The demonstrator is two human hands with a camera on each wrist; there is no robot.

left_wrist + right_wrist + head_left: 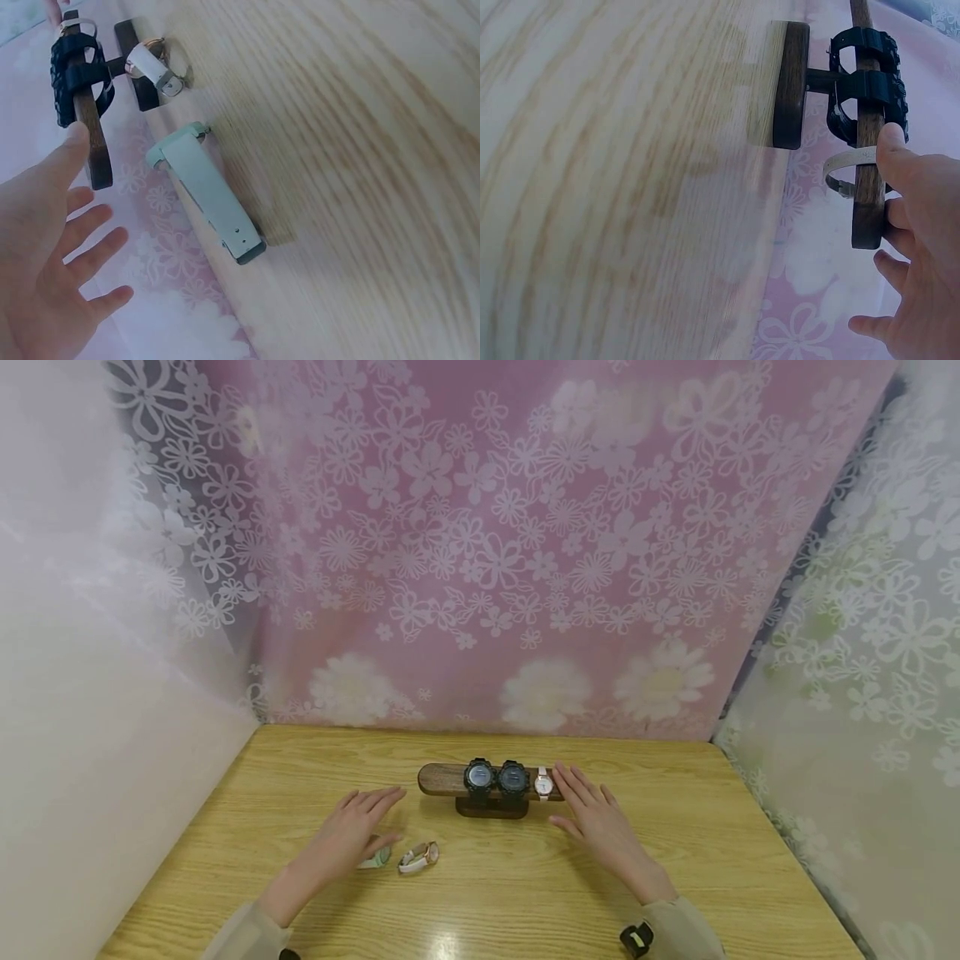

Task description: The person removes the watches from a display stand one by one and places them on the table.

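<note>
A dark wooden watch stand (pixel 441 780) carries two black watches (pixel 513 778) side by side at mid-bar and a small white-strapped watch (pixel 543 786) towards its right end. My right hand (pixel 603 835) is at that end, fingers extended; in the right wrist view its thumb overlaps the bar beside the white strap (pixel 849 158). Off the bar's left end, my left hand (pixel 347 837) is held with fingers spread and nothing in them. Below it on the table lies a mint-green watch (pixel 206 191), partly hidden by the hand in the head view. Another white-strapped watch (pixel 418 858) lies beside it.
The wood-grain table (pixel 510 893) runs back to a pink floral curtain (pixel 480 568). A pale sheet (pixel 112 693) borders the left side, and a floral sheet (pixel 885 718) the right. The stand's base (pixel 491 809) rests on the table under the bar.
</note>
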